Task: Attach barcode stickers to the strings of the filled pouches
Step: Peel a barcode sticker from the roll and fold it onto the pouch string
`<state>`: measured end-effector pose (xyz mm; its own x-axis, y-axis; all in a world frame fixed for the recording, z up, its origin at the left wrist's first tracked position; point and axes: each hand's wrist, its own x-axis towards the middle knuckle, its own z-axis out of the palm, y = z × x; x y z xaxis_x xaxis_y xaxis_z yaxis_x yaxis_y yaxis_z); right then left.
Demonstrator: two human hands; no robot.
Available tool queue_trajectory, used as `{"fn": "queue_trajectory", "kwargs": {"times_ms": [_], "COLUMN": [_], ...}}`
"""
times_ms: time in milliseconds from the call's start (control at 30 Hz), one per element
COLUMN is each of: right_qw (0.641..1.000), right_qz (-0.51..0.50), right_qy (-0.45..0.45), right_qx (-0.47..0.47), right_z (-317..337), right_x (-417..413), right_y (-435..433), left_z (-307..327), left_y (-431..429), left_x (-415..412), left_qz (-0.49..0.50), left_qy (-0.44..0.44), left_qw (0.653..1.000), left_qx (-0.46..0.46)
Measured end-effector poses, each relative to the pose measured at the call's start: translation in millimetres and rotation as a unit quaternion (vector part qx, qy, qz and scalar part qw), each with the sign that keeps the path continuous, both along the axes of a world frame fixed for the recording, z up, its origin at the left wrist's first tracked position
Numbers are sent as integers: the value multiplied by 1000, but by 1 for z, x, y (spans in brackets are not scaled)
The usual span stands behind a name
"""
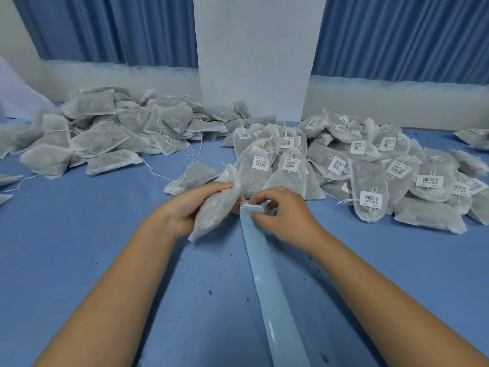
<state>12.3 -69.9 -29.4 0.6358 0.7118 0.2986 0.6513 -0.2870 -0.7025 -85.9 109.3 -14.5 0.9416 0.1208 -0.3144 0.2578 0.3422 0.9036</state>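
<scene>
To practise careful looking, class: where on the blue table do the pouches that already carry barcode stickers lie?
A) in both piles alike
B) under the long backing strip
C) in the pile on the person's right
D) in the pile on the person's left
C: the white barcode stickers show on the pouches of the right pile, while the left pile shows only bare strings.

Blue curtains [105, 27] hang either side of a white pillar [256, 62] behind the crumb-flecked blue table [79, 247].
</scene>
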Motion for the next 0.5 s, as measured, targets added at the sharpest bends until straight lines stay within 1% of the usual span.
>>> {"fn": "queue_trajectory", "kwargs": {"times_ms": [67,167,267,367,500], "right_qw": [999,998,999,999,999], "right_qz": [-5,-14,-8,-10,-5], "right_qy": [-33,-50,-37,6,-7], "right_qx": [10,20,26,49,35], "right_z": [-1,-1,-1,0,2], "right_x": [1,2,3,3,4], "right_y": [0,1,1,1,0], "left_z": [0,-2,-2,-3,-1], "left_y": [2,3,3,6,7], "left_x": [-1,-3,-6,-8,-12], "left_qz": [-13,-26,-25,5,-30], "left_qy": [-11,-15,-7,5,-7], "left_qw": [1000,999,994,989,982], "left_qx": [14,40,102,150,187]}}
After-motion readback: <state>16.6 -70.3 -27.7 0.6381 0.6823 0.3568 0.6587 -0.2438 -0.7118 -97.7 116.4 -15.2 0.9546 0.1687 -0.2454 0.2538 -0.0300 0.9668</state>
